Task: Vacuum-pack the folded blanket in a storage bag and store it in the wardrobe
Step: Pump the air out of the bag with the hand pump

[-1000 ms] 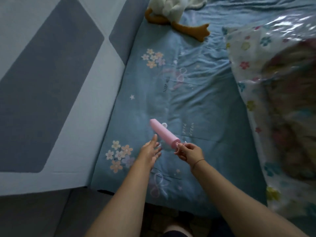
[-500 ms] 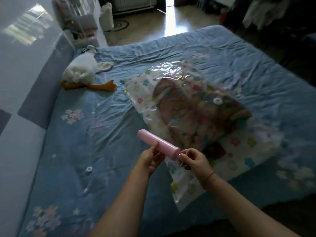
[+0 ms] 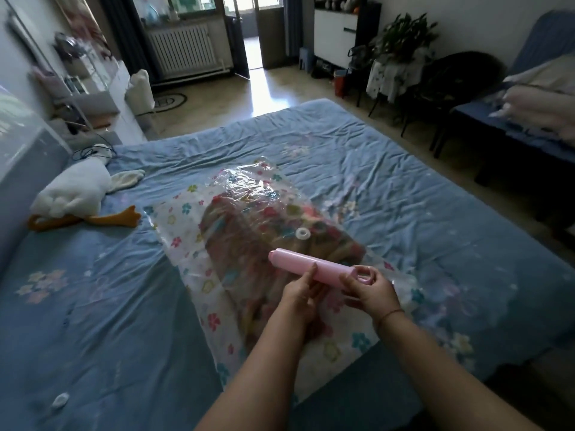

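A clear storage bag (image 3: 199,275) printed with coloured flowers lies on the blue bed (image 3: 404,194), and the folded, multicoloured blanket (image 3: 245,244) is inside it. A round white valve (image 3: 302,234) sits on top of the bag. Above the bag's near part I hold a pink cylindrical hand pump (image 3: 308,267). My left hand (image 3: 300,293) grips its barrel from below. My right hand (image 3: 371,290) pinches the ring-shaped handle at its near end.
A white plush duck (image 3: 74,194) with orange feet lies at the bed's left side, next to the grey headboard (image 3: 21,169). A small white cap (image 3: 60,399) rests on the sheet near left. Dark chairs (image 3: 448,85) and a second bed (image 3: 529,126) stand to the right.
My view has swung up and right from the headboard side to the whole bed and room. Both hands have carried the pump over the bag, with the left hand's grip now firmer on the barrel.
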Available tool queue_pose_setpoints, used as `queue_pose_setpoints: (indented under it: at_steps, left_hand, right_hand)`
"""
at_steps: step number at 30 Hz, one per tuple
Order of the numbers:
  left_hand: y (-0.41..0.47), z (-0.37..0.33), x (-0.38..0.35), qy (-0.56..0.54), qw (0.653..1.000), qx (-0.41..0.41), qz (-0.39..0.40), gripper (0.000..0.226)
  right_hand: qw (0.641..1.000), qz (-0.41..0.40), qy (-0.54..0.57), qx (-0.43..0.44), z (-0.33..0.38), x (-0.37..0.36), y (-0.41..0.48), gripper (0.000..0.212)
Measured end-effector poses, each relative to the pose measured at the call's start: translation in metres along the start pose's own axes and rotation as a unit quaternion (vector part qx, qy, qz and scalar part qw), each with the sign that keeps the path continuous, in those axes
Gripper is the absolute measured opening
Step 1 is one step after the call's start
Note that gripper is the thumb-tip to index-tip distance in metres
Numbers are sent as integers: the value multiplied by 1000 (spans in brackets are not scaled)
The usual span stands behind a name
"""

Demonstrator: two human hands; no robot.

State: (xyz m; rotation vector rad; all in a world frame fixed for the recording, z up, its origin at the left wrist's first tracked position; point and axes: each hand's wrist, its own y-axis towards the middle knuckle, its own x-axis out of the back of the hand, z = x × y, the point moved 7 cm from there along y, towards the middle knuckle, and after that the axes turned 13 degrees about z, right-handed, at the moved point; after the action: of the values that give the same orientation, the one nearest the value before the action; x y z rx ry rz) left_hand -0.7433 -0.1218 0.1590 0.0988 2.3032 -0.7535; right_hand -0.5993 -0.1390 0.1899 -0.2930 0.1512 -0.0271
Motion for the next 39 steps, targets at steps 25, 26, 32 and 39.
queue_pose_setpoints:
  at_steps: [25, 26, 32, 39]
  left_hand:
    - [127, -29, 5, -40, 983, 8, -179, 29]
    - [131, -26, 3, -44, 982, 4, -185, 29]
    - [146, -26, -7, -60, 977, -19, -205, 29]
    - [147, -51, 15, 10, 976, -48, -214, 19]
  right_hand:
    - [888, 99, -448, -4, 75, 34, 249, 40]
    - [875, 120, -469, 4, 77, 31, 254, 42]
    - [796, 195, -570, 52, 88, 12, 272, 36]
    - [659, 304, -677, 125, 91, -47, 280, 40]
